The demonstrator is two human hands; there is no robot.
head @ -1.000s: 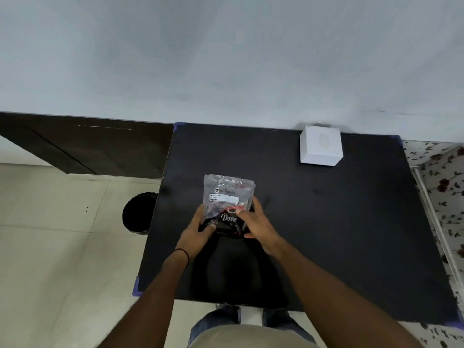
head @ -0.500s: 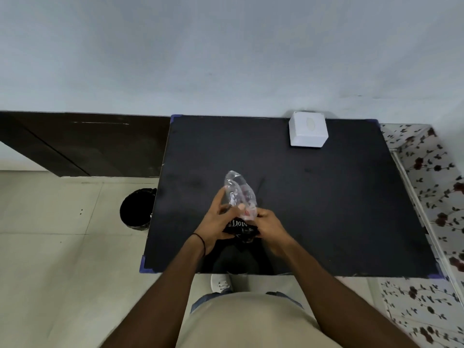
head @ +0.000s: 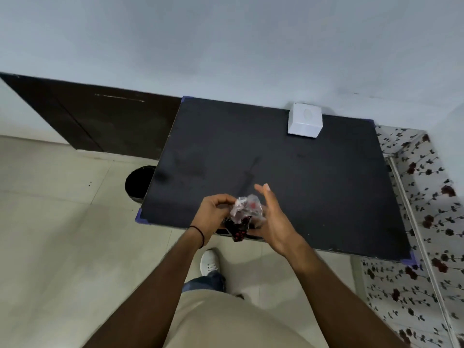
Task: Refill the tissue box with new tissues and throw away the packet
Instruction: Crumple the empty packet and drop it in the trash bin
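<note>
A crumpled plastic packet point(head: 244, 216), clear on top and black with red marks below, is bunched between my two hands above the table's near edge. My left hand point(head: 214, 212) has its fingers curled around the packet's left side. My right hand point(head: 272, 219) presses against its right side with the palm, fingers stretched out and apart. The white tissue box point(head: 304, 121) stands at the far edge of the black table point(head: 313, 177), close to the wall, well away from both hands. Its oval top opening shows no tissue sticking out.
A black round bin point(head: 137, 182) stands on the tiled floor at the table's left side, partly under its edge. A dark wooden panel point(head: 100, 121) runs along the wall to the left. Floral-patterned fabric point(head: 421, 222) lies to the right. My white shoe point(head: 209, 262) is below the table edge.
The packet went from flat on the table, to lifted and folded, to scrunched into a ball between my hands. My right fingers have spread out. I have stepped back from the table.
</note>
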